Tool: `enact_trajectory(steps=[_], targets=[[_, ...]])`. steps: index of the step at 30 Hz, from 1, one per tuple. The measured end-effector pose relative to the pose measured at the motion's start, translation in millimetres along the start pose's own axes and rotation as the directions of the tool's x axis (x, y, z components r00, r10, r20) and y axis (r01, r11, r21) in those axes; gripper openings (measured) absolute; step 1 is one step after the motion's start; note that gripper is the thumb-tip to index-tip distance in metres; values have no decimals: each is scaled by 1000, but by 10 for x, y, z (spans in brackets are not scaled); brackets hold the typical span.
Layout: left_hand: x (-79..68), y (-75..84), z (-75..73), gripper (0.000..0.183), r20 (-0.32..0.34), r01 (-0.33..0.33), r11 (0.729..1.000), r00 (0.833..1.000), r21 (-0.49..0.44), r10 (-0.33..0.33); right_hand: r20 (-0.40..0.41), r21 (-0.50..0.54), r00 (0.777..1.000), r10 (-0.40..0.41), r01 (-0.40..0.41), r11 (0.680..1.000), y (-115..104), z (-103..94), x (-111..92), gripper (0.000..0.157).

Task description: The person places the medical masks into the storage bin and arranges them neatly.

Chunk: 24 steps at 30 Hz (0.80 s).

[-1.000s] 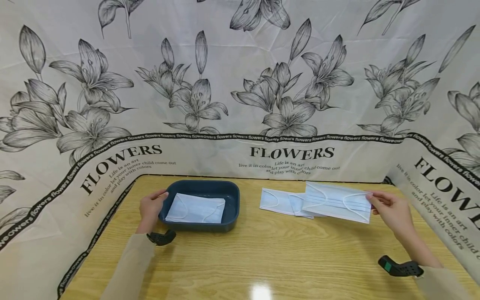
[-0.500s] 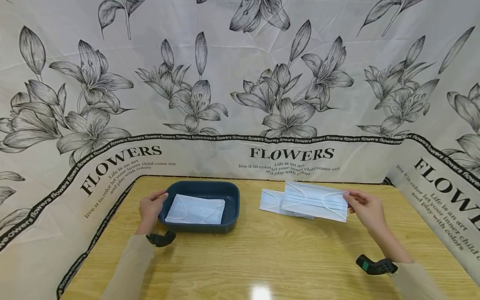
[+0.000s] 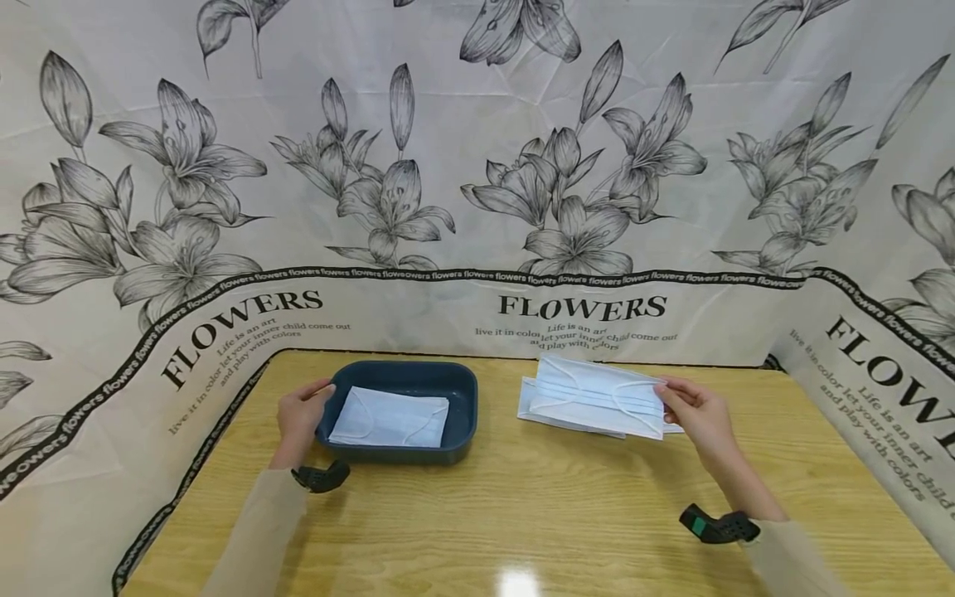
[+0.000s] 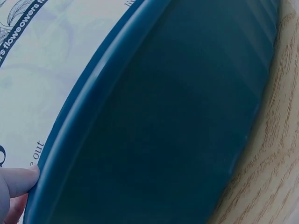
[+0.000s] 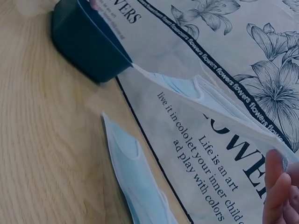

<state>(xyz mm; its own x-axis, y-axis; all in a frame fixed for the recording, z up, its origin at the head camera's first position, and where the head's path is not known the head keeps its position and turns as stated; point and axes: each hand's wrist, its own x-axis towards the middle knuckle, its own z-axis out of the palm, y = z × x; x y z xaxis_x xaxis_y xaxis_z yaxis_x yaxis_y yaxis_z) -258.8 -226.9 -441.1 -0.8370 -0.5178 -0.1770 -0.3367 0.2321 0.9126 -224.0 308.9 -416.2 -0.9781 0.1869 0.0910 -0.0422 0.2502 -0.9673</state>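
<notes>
My right hand (image 3: 690, 410) pinches the right end of a pale blue face mask (image 3: 597, 396) and holds it in the air above other masks (image 3: 531, 405) lying on the table; the right wrist view shows the held mask (image 5: 210, 100) edge-on and a lying mask (image 5: 133, 179) below it. A dark blue tray (image 3: 466, 390) at the left holds one flat mask (image 3: 390, 417). My left hand (image 3: 301, 412) grips the tray's left rim, and a fingertip (image 4: 21, 179) shows on that tray rim (image 4: 70, 140).
The wooden table (image 3: 522, 514) is walled on three sides by a cream cloth printed with flowers (image 3: 477, 207). Black wrist mounts (image 3: 716, 526) sit on both forearms. Bare wood lies between the tray and the front edge.
My right hand has carried the held mask leftwards, from the right part of the table to above the lying masks. The left hand and the tray have not moved.
</notes>
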Motion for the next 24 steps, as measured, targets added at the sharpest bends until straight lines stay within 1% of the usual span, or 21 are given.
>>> enact_trajectory(steps=[1,3,6,11,15,18,19,22,24], targets=[[-7,1,-1,36,-1,0,1000,1000,2,0,8,28,1000,13,-14,1000,-51,37,-31,8],[-16,-1,0,35,-5,1,1000,1000,7,-1,23,77,999,48,-50,996,-101,103,-55,14],[-13,-9,3,34,-15,1,1000,1000,6,-1,42,143,996,82,-87,986,-103,195,-43,20],[10,-22,10,35,-18,-11,1000,1000,-5,11,70,223,992,100,-114,968,-83,352,4,19],[28,-37,9,35,-23,-18,1000,1000,0,18,100,239,987,124,-145,960,-84,507,7,16],[42,-41,10,35,-22,-10,1000,1000,1,10,124,205,982,141,-164,965,-69,625,2,7],[48,-42,12,35,-21,-9,1000,1000,-2,9,132,188,981,146,-169,967,-62,663,1,10],[61,-37,16,35,-14,-5,1000,1000,-10,5,157,141,976,150,-172,975,-40,780,-7,31],[63,-34,17,35,-12,-8,1000,1000,-12,7,176,130,972,153,-177,976,-32,860,-16,42]])
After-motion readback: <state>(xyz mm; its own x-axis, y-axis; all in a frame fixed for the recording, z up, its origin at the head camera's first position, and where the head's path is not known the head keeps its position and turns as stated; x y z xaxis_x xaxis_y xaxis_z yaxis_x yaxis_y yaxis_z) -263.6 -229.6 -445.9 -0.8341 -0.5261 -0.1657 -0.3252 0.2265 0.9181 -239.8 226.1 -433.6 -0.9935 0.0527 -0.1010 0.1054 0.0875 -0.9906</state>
